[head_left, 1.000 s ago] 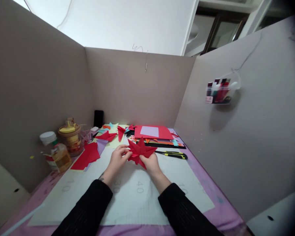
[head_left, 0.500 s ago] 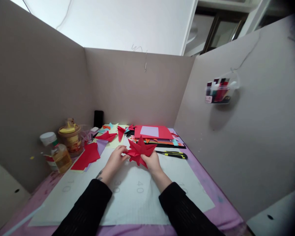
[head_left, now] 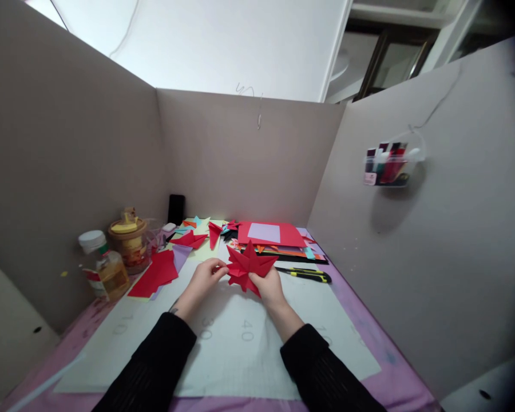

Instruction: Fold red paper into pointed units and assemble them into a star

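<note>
A many-pointed red folded-paper star [head_left: 249, 262] is held up over the white board. My right hand [head_left: 268, 286] grips its lower right side, with the thumb on the front and the other fingers behind, out of sight. At the star's left tip, my left hand [head_left: 206, 278] has its thumb and fingertips bent together in a pinch on the edge. Two yellow-and-black utility knives [head_left: 309, 274] lie to the right, beyond my right hand. Red paper sheets [head_left: 157, 274] lie left of my left hand.
A bottle of amber liquid [head_left: 111, 274] and a brown-and-yellow tub [head_left: 131, 246] stand at the left. Behind the star are a red sheet stack [head_left: 289, 234] and more folded red pieces [head_left: 190, 240]. A black phone [head_left: 176, 209] leans at the back. Grey panels [head_left: 249, 154] enclose the table.
The view has shifted slightly, so everything sits a little further right and lower. My left fingers have drawn back a little, from over the star's left points to its outer tip.
</note>
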Tool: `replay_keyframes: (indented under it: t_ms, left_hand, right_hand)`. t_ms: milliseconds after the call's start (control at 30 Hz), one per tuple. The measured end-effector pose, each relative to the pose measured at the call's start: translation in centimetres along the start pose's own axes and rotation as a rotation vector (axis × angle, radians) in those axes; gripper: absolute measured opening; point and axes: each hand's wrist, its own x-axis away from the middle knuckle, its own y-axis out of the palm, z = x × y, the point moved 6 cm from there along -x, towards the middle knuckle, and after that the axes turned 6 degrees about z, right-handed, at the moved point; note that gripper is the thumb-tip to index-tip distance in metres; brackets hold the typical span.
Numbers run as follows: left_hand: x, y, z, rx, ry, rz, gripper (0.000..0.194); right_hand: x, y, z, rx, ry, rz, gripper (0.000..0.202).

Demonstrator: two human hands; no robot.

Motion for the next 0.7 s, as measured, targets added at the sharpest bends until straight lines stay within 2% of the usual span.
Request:
replay_keyframes:
  t_ms: [200,400,500,700]
  left_hand:
    - [0.3,0.3,0.4,0.073,-0.011,-0.047,0.008]
    - [0.3,0.2,0.9,0.157,-0.023,-0.073,0.015]
    - [0.1,0.0,0.8,0.192,-0.029,-0.021,0.016]
    - [0.1,0.2,-0.2,0.230,-0.064,0.142,0.021]
  right_hand:
    - [0.1,0.0,-0.6,0.066,-0.023,0.026,0.032]
    - [0.2,0.2,-1.1,-0.038,0.029,0.014,0.038]
    - [0.3,0.4,-1.0,-0.116,0.059,0.014,0.040]
    - [0.5,0.8,-0.5,-0.129,0.053,-0.014,0.041]
